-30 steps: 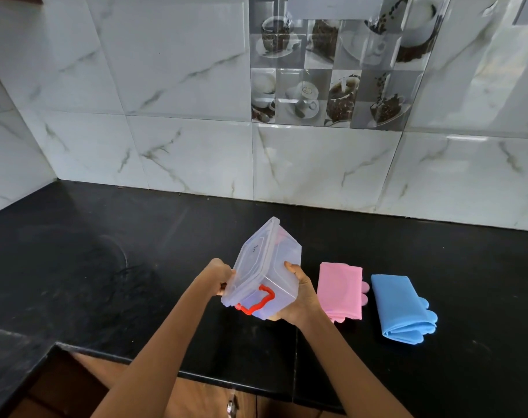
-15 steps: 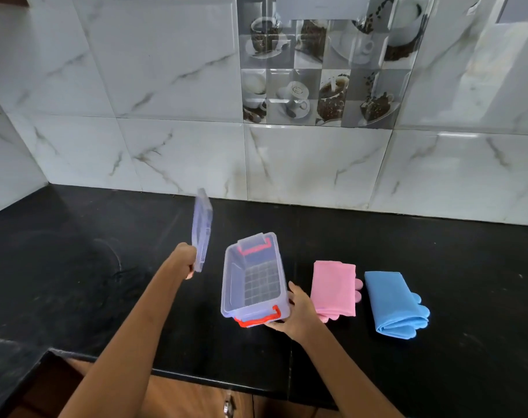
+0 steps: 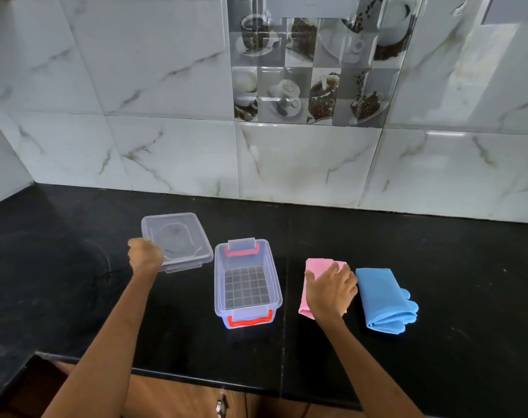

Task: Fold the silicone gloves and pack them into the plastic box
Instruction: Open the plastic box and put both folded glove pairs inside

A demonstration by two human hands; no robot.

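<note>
A clear plastic box point(image 3: 219, 285) with red latches stands open and empty on the black counter. Its clear lid point(image 3: 178, 236) lies flat to the left of it, and my left hand point(image 3: 144, 255) grips the lid's near left corner. To the right of the box lies a folded pink silicone glove point(image 3: 314, 265); my right hand point(image 3: 332, 289) rests on top of it with fingers curled over it, hiding most of it. A folded blue silicone glove point(image 3: 383, 300) lies further right, untouched.
The black counter point(image 3: 437, 251) ends at a marble-tiled wall point(image 3: 302, 164) behind and a front edge point(image 3: 196, 375) near me, with wooden cabinet fronts below. The counter turns a corner at the far left.
The box was held closed in both hands, then set down. My left hand took the lid off and laid it flat on the left. My right hand left the box for the pink glove.
</note>
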